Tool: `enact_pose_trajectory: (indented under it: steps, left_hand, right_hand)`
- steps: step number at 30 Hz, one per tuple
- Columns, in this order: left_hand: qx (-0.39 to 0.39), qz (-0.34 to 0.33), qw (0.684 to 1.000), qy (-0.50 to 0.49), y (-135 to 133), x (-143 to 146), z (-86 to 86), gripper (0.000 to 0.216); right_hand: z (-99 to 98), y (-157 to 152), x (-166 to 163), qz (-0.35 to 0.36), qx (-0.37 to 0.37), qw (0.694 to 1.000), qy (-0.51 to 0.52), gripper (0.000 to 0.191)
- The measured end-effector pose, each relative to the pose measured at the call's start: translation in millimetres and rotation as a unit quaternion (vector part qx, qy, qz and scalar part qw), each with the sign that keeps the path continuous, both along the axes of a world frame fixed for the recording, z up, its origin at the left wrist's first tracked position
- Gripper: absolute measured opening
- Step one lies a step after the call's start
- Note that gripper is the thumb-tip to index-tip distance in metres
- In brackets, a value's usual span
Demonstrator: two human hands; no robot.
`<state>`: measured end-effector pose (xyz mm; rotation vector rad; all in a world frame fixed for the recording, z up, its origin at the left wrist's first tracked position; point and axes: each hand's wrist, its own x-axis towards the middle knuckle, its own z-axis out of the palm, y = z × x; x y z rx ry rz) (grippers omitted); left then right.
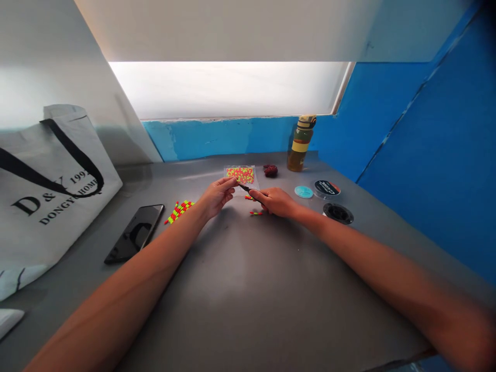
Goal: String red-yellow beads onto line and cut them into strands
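My right hand is wrapped round a slim dark tool with a narrow tip; its exact kind is unclear. The tip points left and reaches the fingertips of my left hand. Those fingers are pinched together, and whatever lies between them is too small to make out. Beneath the right hand, a small red and yellow-green stick-shaped piece lies on the grey table. Just behind my hands is a clear plastic bag full of similar coloured pieces.
Left of my left forearm are a cluster of coloured pieces, a black phone and a white tote bag. Farther back stand a bottle and a dark red object. Discs and a black spool lie right.
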<state>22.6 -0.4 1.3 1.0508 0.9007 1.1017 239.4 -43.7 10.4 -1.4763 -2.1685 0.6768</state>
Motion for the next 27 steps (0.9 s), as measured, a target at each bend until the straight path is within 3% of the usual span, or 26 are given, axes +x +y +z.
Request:
enact_pose_trajectory:
  steps: [27]
  left_hand:
    - [-0.003, 0.023, 1.0, 0.005, -8.5, 2.6, 7.7, 0.027]
  right_hand:
    - [-1.4, -1.5, -0.2, 0.009, 0.015, 1.0, -0.009, 0.065]
